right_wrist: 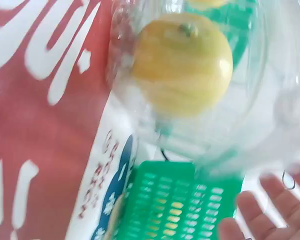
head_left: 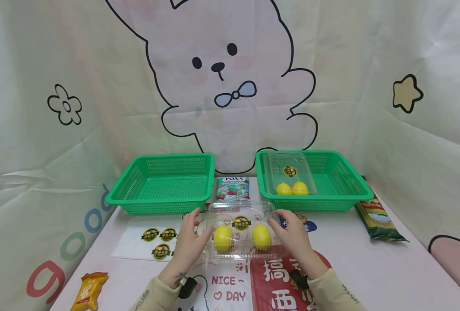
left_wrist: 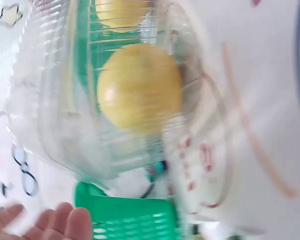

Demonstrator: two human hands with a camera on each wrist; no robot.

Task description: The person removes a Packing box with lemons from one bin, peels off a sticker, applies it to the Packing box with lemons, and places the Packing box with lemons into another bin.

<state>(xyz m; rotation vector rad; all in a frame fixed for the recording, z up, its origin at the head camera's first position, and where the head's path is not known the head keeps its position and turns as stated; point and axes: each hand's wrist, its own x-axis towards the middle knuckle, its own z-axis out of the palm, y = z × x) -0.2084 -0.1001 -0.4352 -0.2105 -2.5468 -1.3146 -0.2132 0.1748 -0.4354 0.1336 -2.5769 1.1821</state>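
A clear plastic fruit box [head_left: 249, 252] with a round sticker [head_left: 241, 223] on its lid sits at the middle of the table. Inside it are two yellow, lemon-like fruits, one on the left [head_left: 223, 239] and one on the right [head_left: 261, 237]. My left hand [head_left: 190, 242] is at the box's left side, fingers extended and apart. On the opposite side, my right hand [head_left: 295, 235] has its fingers spread by the box's right edge. The wrist views show loose fingertips [left_wrist: 78, 223] [right_wrist: 252, 210] beside the plastic; whether they touch it is hard to tell.
A green basket [head_left: 160, 206] stands back left. The back right basket [head_left: 319, 204] holds another clear box [head_left: 290, 162] with yellow fruits. Between them lies a candy bag [head_left: 233, 189]. A sticker sheet [head_left: 130, 242], an orange packet [head_left: 89, 291] and a green packet [head_left: 381, 220] lie around.
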